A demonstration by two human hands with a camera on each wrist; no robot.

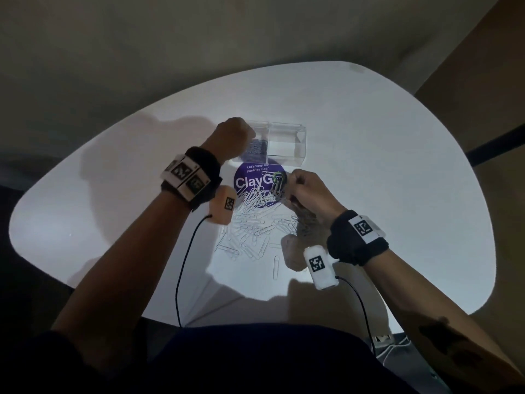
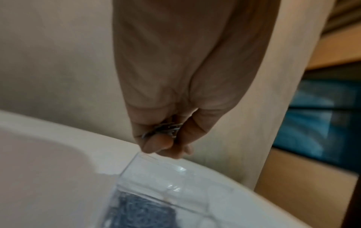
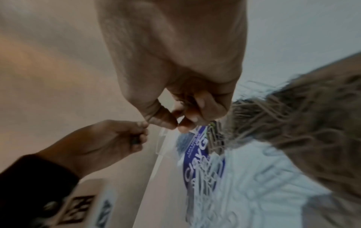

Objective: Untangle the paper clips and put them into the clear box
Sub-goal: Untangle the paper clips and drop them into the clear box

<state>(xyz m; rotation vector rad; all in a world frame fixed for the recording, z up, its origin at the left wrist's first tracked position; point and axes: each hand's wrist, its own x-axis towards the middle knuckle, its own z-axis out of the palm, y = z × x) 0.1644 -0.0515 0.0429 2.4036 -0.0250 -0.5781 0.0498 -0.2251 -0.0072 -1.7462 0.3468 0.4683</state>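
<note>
White table (image 1: pixel 369 166): left fingers (image 2: pixel 156 142) pinch paper clips (image 2: pixel 166 128) above clear box (image 2: pixel 152 177).

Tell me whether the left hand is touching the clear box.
Cannot tell. In the left wrist view the left hand, pinching paper clips, sits right at the clear box rim; no plain gap or contact.

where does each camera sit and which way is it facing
Head: worn on the head, looking down at the white table; both forearms, left hand, right hand show.
Left wrist: looks along the left hand, fingers pinching silver paper clips over the clear plastic box.
Right wrist: looks along the right hand gripping a clip tangle.
Shared: the purple round sticker in head and right-wrist views.
</note>
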